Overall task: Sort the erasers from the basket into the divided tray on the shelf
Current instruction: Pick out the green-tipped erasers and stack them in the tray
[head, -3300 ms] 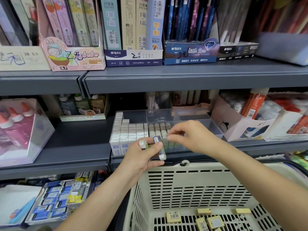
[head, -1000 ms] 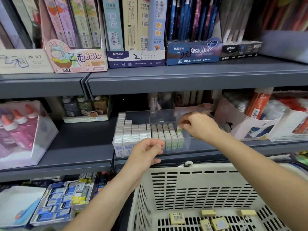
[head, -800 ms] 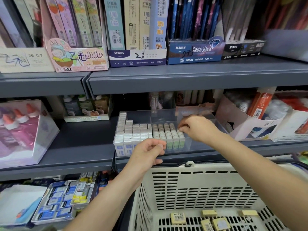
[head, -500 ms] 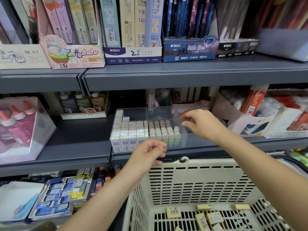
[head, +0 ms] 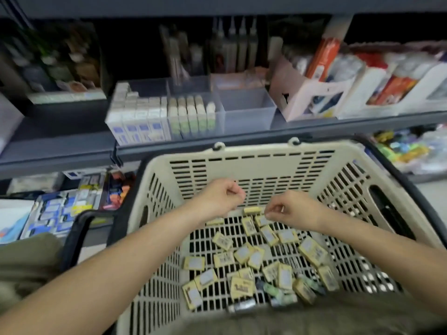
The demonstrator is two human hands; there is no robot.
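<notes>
Blur hides whether my curled left hand (head: 219, 201) and right hand (head: 292, 211) grip anything; both hang low in the basket (head: 254, 148) to reach the yellow erasers (head: 312, 250).

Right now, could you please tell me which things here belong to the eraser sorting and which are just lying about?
Job: basket, yellow erasers, divided tray, left hand, right hand.
Lying about: nozzle-topped bottles, cardboard display box, blue packs on the lower shelf.

Grey shelf (head: 60, 131) carries clear divided tray (head: 249, 112); white display boxes (head: 302, 97) just right.
</notes>
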